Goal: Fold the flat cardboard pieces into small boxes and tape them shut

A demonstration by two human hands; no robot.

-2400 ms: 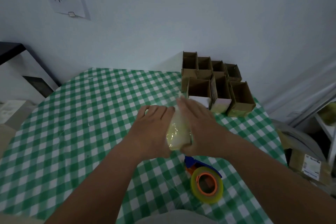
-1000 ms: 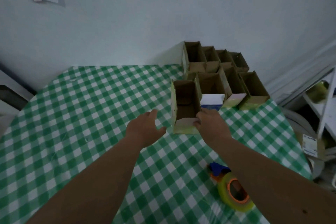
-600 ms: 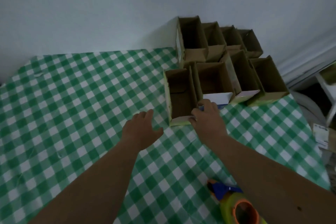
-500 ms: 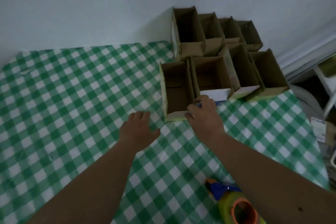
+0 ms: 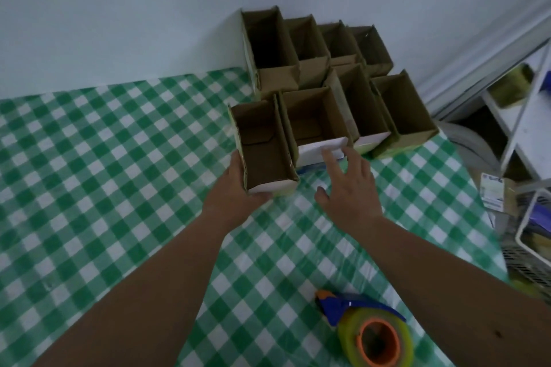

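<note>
Resting against the near left corner of the newest box, the left hand is seen with its thumb tucked under the white front edge and its fingers hidden behind the left wall; whether those fingers are curled or straight cannot be told. The box is judged to be steadied or nudged in this way so that it sits square beside its neighbour, whose wall it touches. The right hand is held above the checked cloth of the bench, fingers spread and straight, nothing gripped; its index fingertip lies over the white front flap of the neighbouring box, though contact cannot be confirmed.

Eight open-topped boxes are grouped against the wall: a back row of four and a front row of four, the newest at the left end. All are stood open side up, presumably so that they nest tightly and stay out of the working space. A tape dispenser with a yellowish roll is left near the front edge, well apart from the boxes. No flat cardboard is visible.
</note>
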